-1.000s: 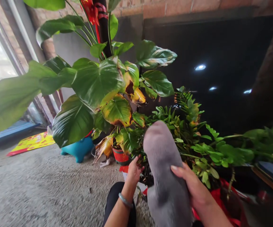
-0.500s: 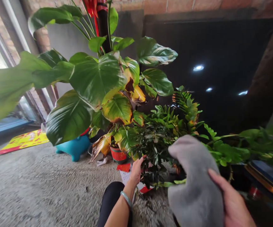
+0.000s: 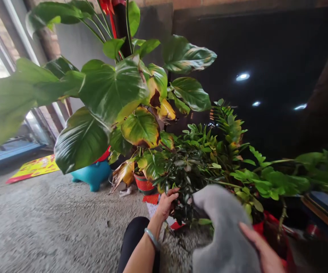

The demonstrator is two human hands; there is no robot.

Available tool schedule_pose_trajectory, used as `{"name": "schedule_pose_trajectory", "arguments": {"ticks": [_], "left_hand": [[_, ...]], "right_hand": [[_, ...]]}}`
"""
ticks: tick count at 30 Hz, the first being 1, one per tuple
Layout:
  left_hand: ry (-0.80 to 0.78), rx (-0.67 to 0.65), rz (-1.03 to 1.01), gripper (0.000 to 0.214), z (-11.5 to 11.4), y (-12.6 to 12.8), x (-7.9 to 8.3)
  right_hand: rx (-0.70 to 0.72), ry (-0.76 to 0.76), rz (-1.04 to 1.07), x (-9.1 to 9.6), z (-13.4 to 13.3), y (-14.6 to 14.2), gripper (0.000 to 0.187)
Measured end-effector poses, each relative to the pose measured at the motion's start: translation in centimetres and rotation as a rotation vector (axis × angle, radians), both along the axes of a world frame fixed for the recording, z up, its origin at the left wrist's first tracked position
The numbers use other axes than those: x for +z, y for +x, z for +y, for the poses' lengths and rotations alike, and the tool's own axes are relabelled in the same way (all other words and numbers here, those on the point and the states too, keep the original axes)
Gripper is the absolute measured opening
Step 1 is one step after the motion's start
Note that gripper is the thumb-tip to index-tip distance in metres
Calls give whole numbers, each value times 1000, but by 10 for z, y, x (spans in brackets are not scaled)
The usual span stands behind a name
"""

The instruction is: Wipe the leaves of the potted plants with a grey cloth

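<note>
My left hand (image 3: 167, 203), with a pale bangle on its wrist, reaches into the small dark-leaved plant (image 3: 187, 167). Its fingers are curled closed around leaves at the plant's left edge; the fingertips are partly hidden. In my right hand (image 3: 262, 246) is a soft grey cloth (image 3: 226, 231), bent into a curve, its upper end against or in front of the plant's lower leaves. The thumb lies on top of the cloth and the other fingers are hidden behind it. A large-leaved potted plant (image 3: 114, 85), some leaves yellow and brown, rises above my left hand.
A red pot (image 3: 144, 184) and a teal animal-shaped object (image 3: 92, 175) stand on the rough concrete floor (image 3: 53, 227). Behind the plants leans a dark glossy panel (image 3: 266, 57). More green foliage (image 3: 274, 180) spreads at the right. A yellow-and-red sheet (image 3: 36, 168) lies left.
The grey cloth in my right hand has moved down and left, uncovering leaves and something red behind it. My left hand has shifted slightly, its fingers more curled at the leaves.
</note>
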State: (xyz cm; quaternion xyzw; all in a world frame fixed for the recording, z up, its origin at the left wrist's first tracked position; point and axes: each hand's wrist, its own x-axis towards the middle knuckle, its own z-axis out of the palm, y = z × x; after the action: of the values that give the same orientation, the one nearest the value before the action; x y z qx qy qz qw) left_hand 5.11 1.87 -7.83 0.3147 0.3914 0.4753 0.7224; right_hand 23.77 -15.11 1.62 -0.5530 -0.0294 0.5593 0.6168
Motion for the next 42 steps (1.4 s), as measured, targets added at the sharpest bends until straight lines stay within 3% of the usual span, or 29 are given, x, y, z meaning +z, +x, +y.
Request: {"name": "schedule_pose_trajectory", "arguments": {"ticks": [3, 5, 8, 11, 13, 15, 17, 20, 22, 25, 28, 30, 32, 34, 38, 40, 42], "left_hand": [[-1, -14, 33, 40, -1, 0, 0], [3, -5, 50, 39, -3, 1, 0], [4, -15, 86, 37, -5, 0, 0], [28, -44, 84, 39, -5, -5, -1], [38, -50, 81, 42, -4, -8, -2], [28, -51, 89, 45, -3, -10, -2], [16, -53, 95, 45, -3, -10, -2], [12, -51, 94, 43, -5, -8, 0], [18, -50, 101, 44, -6, -6, 1], [28, -48, 123, 44, -7, -4, 0], [40, -40, 111, 39, -6, -7, 0], [35, -45, 101, 38, -6, -9, 0], [30, -49, 109, 40, -5, -12, 0], [36, -47, 127, 41, -4, -12, 0], [34, -46, 160, 41, -6, -9, -1], [28, -47, 159, 44, -7, -7, -1], [28, -55, 147, 48, -8, -7, 0]], "right_hand": [[-178, 68, 57, 37, 28, 0, 21], [-186, 106, 135, 46, 48, -14, 14], [17, 33, 220, 22, 57, -38, 13], [174, -18, 165, -20, 35, -46, 20], [184, -14, 105, -32, 14, -38, 22], [146, -22, 74, -20, 2, -24, 24], [19, -3, 40, 9, 6, -12, 25], [-236, 146, 8, 53, 36, -10, 18], [-231, 226, 39, 62, 58, -20, 13], [-15, 134, 124, 35, 67, -43, 18], [168, -8, 78, -9, 40, -58, 27], [224, -52, 7, -22, 16, -55, 32], [216, -85, 0, -13, 3, -44, 36], [82, -54, 19, 13, 8, -30, 36], [-309, 202, 30, 61, 54, -23, 16], [-266, 198, 111, 59, 72, -34, 11], [-77, 66, 199, 34, 72, -47, 8]]}}
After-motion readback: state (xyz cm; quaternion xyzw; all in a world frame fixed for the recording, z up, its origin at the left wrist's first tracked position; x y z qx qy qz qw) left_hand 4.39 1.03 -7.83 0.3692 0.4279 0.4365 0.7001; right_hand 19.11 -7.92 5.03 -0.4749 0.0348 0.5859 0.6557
